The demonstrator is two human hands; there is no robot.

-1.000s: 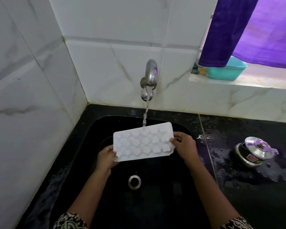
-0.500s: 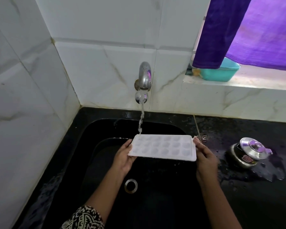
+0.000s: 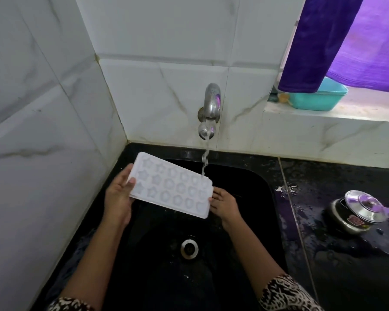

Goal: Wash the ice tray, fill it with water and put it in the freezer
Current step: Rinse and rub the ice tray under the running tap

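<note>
Gripping the white ice tray (image 3: 171,184) by its ends, left hand (image 3: 118,198) and right hand (image 3: 224,204) tilt it under running water (image 3: 204,163).

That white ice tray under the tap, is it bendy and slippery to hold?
The ice tray probably feels light: each hand grips just one end. It looks thin and may flex, though it sits flat now. The water stream hits its right corner, so it is likely slick near the right hand.

Matt white plastic ice tray (image 3: 171,186), shiny metal tap (image 3: 209,108), glossy black sink (image 3: 252,194), polished marble-look wall tiles (image 3: 162,90)
</note>
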